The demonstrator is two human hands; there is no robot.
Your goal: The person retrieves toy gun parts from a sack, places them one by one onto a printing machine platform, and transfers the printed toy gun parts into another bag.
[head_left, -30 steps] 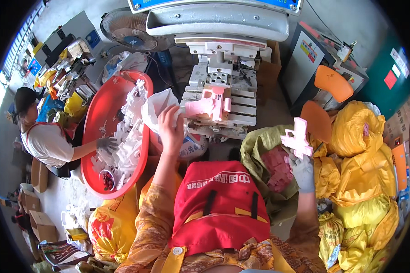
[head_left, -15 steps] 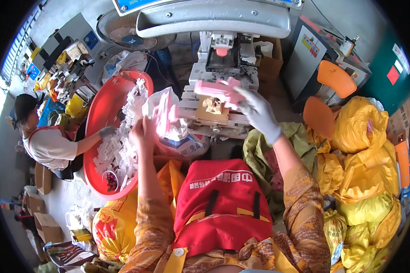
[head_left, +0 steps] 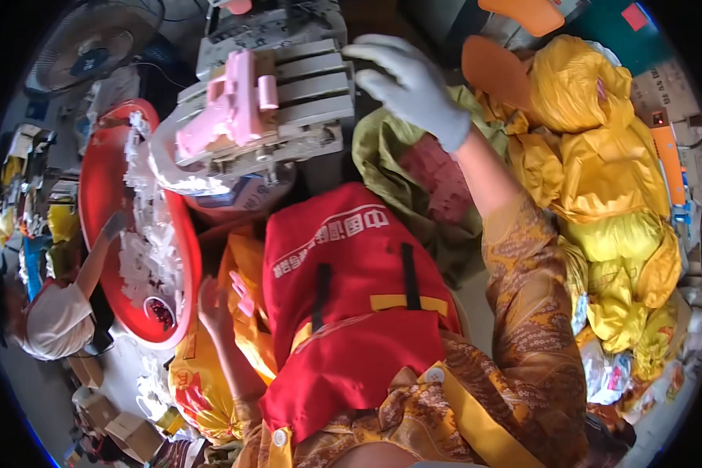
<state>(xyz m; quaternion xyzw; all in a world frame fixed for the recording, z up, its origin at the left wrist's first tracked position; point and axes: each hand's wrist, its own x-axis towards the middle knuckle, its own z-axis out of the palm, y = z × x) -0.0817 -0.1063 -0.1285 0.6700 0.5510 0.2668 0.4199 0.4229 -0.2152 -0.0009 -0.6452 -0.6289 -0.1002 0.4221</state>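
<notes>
A pink plastic toy-gun-shaped part [head_left: 230, 109] rests over the slatted metal table [head_left: 308, 86] of the machine. To its right, my right hand [head_left: 413, 97], in a white glove, is open with its fingers spread, touching nothing. A green sack [head_left: 382, 156] stands below that hand, with pink plastic parts [head_left: 441, 175] inside. My left hand [head_left: 212, 303], bare and somewhat blurred, is low beside an orange bag [head_left: 238, 253]; its fingers look extended and nothing shows in them. A small pink piece [head_left: 242, 293] is just right of it, against the bag.
At left, a red tub [head_left: 191, 257] holds many white plastic parts [head_left: 152, 249] and a small bowl [head_left: 160, 312]. A co-worker [head_left: 54, 312] reaches into it. Yellow bags [head_left: 608, 179] pile up at right beside an orange chair [head_left: 495, 74]. A fan [head_left: 90, 47] stands at far left.
My view has swung right and down. The right hand has let go of a pink part and moved right of the table. The left hand has dropped toward the orange bag, away from its pink part.
</notes>
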